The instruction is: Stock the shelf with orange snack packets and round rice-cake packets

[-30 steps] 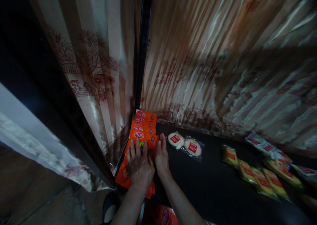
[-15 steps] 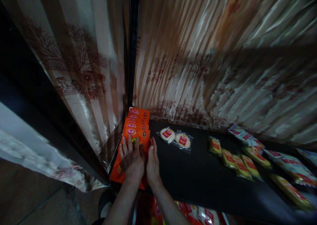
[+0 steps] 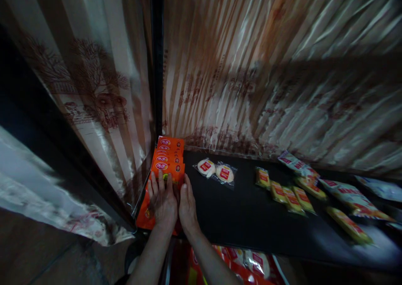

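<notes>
Several orange snack packets (image 3: 168, 168) lie overlapped in a row at the left end of a black shelf (image 3: 226, 214). My left hand (image 3: 163, 203) rests on the front packet, its fingers spread and flat. Along the right edge of that row stands my right hand (image 3: 188, 205), fingers stretched out and palm turned toward the packets. Neither hand grips anything. To the right of my right hand lie two round white rice crackers in clear wrappers, one cracker (image 3: 206, 167) beside the other (image 3: 225, 173).
Several small yellow packs (image 3: 291, 198) lie farther right, near white-and-red snack bags (image 3: 348, 195). Patterned curtains (image 3: 226, 88) hang behind and at the left, with a dark upright post (image 3: 157, 67) in the corner. Below the shelf edge, a red bag (image 3: 232, 268) holds wrapped rice crackers (image 3: 257, 263).
The view has turned to the right, so the shelf goods appear farther left and more bags show. Both hands stay at the orange packets in nearly the same pose.
</notes>
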Tool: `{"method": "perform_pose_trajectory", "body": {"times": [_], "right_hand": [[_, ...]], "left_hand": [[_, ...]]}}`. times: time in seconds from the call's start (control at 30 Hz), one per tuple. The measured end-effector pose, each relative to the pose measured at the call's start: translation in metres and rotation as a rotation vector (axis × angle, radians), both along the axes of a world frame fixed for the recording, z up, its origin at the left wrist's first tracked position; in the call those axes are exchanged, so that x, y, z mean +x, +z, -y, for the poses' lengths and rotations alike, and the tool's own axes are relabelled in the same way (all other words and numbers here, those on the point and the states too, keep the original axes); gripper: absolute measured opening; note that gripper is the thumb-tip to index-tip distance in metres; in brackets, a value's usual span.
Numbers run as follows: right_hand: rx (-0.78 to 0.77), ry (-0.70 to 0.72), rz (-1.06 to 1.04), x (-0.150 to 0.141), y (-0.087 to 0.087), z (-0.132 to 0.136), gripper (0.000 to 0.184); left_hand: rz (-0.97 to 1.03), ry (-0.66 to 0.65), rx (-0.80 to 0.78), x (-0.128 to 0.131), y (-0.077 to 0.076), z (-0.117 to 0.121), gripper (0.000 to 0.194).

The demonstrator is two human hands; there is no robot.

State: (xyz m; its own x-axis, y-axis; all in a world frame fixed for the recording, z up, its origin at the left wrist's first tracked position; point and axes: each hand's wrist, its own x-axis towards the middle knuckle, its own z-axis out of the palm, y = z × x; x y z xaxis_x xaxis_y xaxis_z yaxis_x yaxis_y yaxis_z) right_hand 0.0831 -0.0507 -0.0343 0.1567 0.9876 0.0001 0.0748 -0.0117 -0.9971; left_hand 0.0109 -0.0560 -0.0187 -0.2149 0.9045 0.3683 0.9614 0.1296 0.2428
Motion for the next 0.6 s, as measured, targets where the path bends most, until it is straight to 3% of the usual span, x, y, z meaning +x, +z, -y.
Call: {"method": "perform_pose_trajectory", "body": {"times": [0.33, 0.47, 0.6], "right_hand": [[-0.024, 0.104, 0.049, 0.014, -0.002, 0.0, 0.073], [0.002, 0.076, 0.086, 0.023, 0.0, 0.013, 0.067], [0.018, 0.099, 0.125, 0.037, 0.003, 0.034, 0.067]], "left_hand": [[-0.021, -0.047, 0.07, 0.008, -0.005, 0.004, 0.038], [0.044, -0.057, 0.163, 0.011, 0.001, 0.007, 0.037], [0.102, -0.16, 0.263, 0.021, 0.003, 0.016, 0.033]]}}
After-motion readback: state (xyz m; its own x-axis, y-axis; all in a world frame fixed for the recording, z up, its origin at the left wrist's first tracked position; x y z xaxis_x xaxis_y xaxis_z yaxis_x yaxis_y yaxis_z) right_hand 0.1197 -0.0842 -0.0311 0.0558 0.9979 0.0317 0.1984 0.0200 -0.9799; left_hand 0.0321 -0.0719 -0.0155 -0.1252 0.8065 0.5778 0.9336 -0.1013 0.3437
